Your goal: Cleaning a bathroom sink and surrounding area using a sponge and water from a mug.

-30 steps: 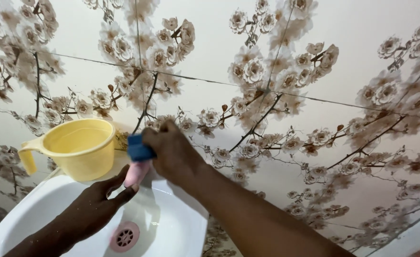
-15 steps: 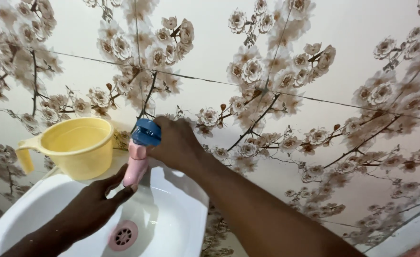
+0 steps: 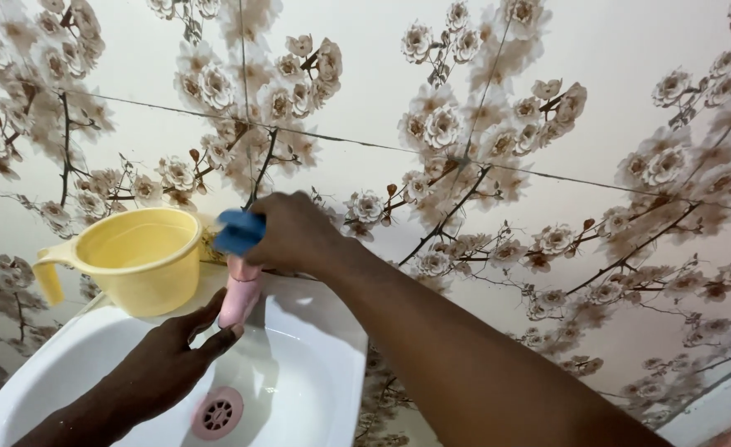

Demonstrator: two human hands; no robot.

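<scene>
Nearest to me is the white sink (image 3: 316, 389), with its pink drain (image 3: 217, 413) showing in the bottom of the bowl. My left hand (image 3: 171, 356) reaches in over the bowl from the lower left, fingers loosely curled and half open, the fingertips (image 3: 221, 335) touching the lower end of the pink tap (image 3: 240, 300); it has no grip on anything. The tap stands at the back rim of the sink, its spout pointing down toward the bowl just above my left fingers. My right hand (image 3: 295, 232) comes in from the right, across the sink's back corner, and is closed around the blue tap handle (image 3: 237, 230) on top of the pink body, fingers wrapped over it so that only the handle's left part shows. Just left of the tap, on the sink's back ledge, sits a yellow plastic mug (image 3: 138, 258), upright, its handle turned to the left. Behind everything rises the tiled wall (image 3: 481, 149), white with brown branches and pale flowers.
</scene>
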